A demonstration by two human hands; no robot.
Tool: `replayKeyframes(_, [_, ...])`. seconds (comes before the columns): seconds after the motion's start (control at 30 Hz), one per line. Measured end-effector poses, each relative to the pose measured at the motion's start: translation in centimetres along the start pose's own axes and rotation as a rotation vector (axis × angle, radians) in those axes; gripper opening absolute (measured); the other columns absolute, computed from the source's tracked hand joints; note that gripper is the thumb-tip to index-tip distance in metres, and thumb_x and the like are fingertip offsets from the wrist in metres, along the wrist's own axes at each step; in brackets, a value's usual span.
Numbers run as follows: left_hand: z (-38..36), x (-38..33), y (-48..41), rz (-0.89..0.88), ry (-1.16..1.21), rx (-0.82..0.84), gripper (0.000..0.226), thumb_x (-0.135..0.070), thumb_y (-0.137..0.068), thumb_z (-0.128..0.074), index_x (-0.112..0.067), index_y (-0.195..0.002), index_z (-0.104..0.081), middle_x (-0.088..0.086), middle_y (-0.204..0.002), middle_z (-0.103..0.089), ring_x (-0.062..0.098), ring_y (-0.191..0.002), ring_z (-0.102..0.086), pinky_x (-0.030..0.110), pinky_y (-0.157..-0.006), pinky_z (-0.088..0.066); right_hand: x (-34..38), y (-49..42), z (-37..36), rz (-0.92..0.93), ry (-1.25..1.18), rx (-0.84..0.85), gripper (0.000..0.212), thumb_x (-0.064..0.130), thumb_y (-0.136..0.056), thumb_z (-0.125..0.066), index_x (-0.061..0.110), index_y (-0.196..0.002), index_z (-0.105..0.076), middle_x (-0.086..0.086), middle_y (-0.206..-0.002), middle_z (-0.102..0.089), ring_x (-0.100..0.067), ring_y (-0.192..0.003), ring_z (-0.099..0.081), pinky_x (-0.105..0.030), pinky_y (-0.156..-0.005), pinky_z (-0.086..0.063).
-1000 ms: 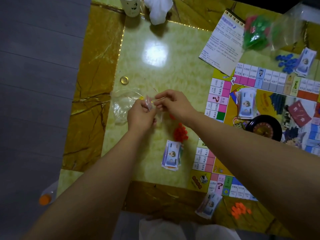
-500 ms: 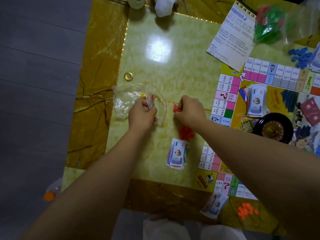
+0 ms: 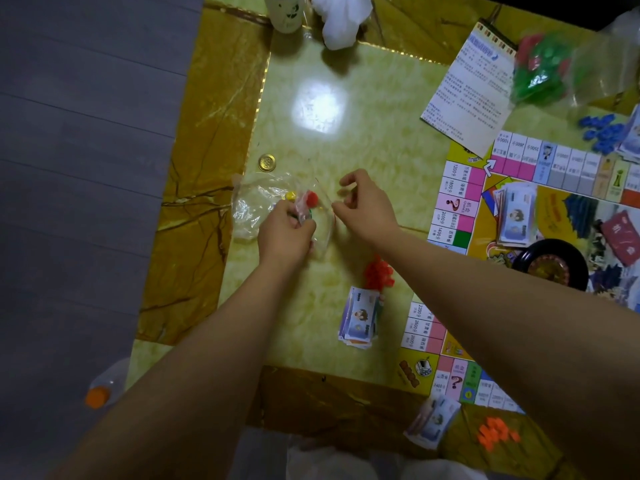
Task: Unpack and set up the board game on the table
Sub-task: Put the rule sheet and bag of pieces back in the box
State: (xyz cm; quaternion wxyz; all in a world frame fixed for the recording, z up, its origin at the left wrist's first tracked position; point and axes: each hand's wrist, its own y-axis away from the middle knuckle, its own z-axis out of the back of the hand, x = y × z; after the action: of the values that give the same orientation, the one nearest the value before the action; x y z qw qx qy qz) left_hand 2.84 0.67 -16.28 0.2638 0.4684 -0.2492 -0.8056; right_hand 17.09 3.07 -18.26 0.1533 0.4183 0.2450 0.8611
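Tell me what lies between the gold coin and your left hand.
The clear plastic bag, gripped by that left hand; the head view shows it.

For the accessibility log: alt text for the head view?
The left hand grips a clear plastic bag of small coloured pieces on a yellow table, the right hand at the bag's mouth. A game board with banknotes lies to the right.

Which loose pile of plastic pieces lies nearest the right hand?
The red pile, by the right hand; the orange pile and blue pile lie far off.
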Motion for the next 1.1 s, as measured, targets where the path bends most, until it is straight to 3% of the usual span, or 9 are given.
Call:
replayKeyframes(0.1, [0.7, 0.3, 0.1, -0.036, 0.008, 0.02, 0.019, -0.026, -0.078, -0.061, -0.025, -0.068, -0.045, -0.008, -0.051, -0.045, 0.025, -0.055, -0.057, 0.047, -0.064, -0.055, 0.5, -0.3, -0.8, -0.069, 0.09, 0.105, 0.019, 0.026, -0.084, -0.068, 0.014, -0.096, -0.06, -0.002, -0.087, -0.061, -0.019, -0.082, -0.059, -0.035, -0.076, -0.049])
replayKeyframes(0.17, [1.3, 0.2, 0.3, -0.047, -0.063, 0.013, 0.019, -0.028, -0.077, -0.066, -0.025, -0.073, -0.047, -0.009, -0.056, -0.047, 0.022, -0.059, -0.052, 0.037, -0.059, -0.05, 1.1, -0.2, -0.9, -0.096, 0.071, 0.137, 0.01, 0.021, -0.085, -0.064, 0.012, -0.08, -0.062, -0.006, -0.081, -0.069, -0.022, -0.081, -0.065, -0.037, -0.08, -0.053])
replayKeyframes(0.3, [2.6, -0.9, 1.2, -0.104, -0.215, -0.018, 0.034, -0.024, -0.075, -0.072, -0.02, -0.096, -0.045, -0.005, -0.072, -0.051, 0.016, -0.061, -0.047, 0.028, -0.051, -0.029, 3.2, 0.8, 0.3, -0.169, -0.221, 0.149, 0.016, 0.013, -0.085, -0.06, 0.007, -0.07, -0.06, -0.012, -0.068, -0.07, -0.018, -0.062, -0.065, -0.032, -0.066, -0.053])
replayKeyframes(0.47, [3.1, -3.9, 2.1, -0.339, -0.362, -0.08, 0.02, -0.019, -0.085, -0.062, -0.02, -0.104, -0.057, 0.005, -0.099, -0.061, 0.027, -0.082, -0.059, 0.03, -0.06, -0.038, 5.8, 2.6, 3.7, -0.138, -0.321, 0.138, 0.025, 0.011, -0.087, -0.054, -0.012, -0.085, -0.063, -0.022, -0.075, -0.07, -0.018, -0.055, -0.064, -0.023, -0.049, -0.044])
replayKeyframes(0.67, [3.2, -7.0, 4.1, -0.415, -0.468, -0.112, 0.033, -0.022, -0.096, -0.048, -0.022, -0.127, -0.061, 0.007, -0.116, -0.053, 0.027, -0.092, -0.059, 0.03, -0.067, -0.039, 7.3, 5.0, 7.6, -0.078, -0.417, 0.086, 0.025, 0.013, -0.088, -0.054, -0.01, -0.085, -0.064, -0.017, -0.072, -0.069, -0.019, -0.053, -0.061, -0.024, -0.047, -0.042])
replayKeyframes(0.8, [2.0, -8.0, 5.3, -0.432, -0.441, -0.009, 0.036, -0.023, -0.099, -0.038, -0.022, -0.128, -0.06, 0.01, -0.118, -0.055, 0.028, -0.104, -0.056, 0.034, -0.079, -0.043, 6.3, 6.2, 9.4, -0.025, -0.437, 0.016, 0.02, 0.007, -0.09, -0.043, 0.009, -0.104, -0.058, -0.007, -0.084, -0.062, -0.018, -0.06, -0.057, -0.025, -0.052, -0.042])
replayKeyframes(0.93, [1.8, -7.6, 5.9, -0.492, -0.447, 0.051, 0.035, -0.021, -0.098, -0.038, -0.026, -0.119, -0.065, 0.006, -0.114, -0.057, 0.024, -0.102, -0.057, 0.033, -0.081, -0.046, 4.5, 7.1, 10.4, 0.158, -0.175, -0.048, 0.056, -0.005, -0.083, -0.049, 0.029, -0.128, -0.049, -0.001, -0.116, -0.041, -0.014, -0.086, -0.054, -0.012, -0.069, -0.044])
replayKeyframes(1.0, [1.7, -7.3, 6.3, -0.449, -0.378, 0.066, 0.038, -0.027, -0.094, -0.035, -0.026, -0.114, -0.068, 0.006, -0.114, -0.059, 0.023, -0.101, -0.059, 0.038, -0.087, -0.049, 3.8, 7.5, 10.8, 0.189, -0.142, -0.001, 0.037, -0.001, -0.085, -0.056, 0.021, -0.113, -0.065, 0.003, -0.11, -0.048, -0.011, -0.085, -0.055, -0.007, -0.067, -0.043])
replayKeyframes(1.1, [2.0, -6.5, 7.3, -0.382, -0.239, 0.063, 0.048, -0.046, -0.081, -0.035, -0.029, -0.112, -0.066, 0.001, -0.114, -0.062, 0.018, -0.101, -0.06, 0.039, -0.089, -0.05, 3.1, 7.8, 10.9, 0.168, -0.19, 0.031, 0.013, 0.01, -0.088, -0.063, 0.015, -0.092, -0.074, 0.003, -0.095, -0.068, -0.011, -0.074, -0.054, -0.016, -0.063, -0.044])
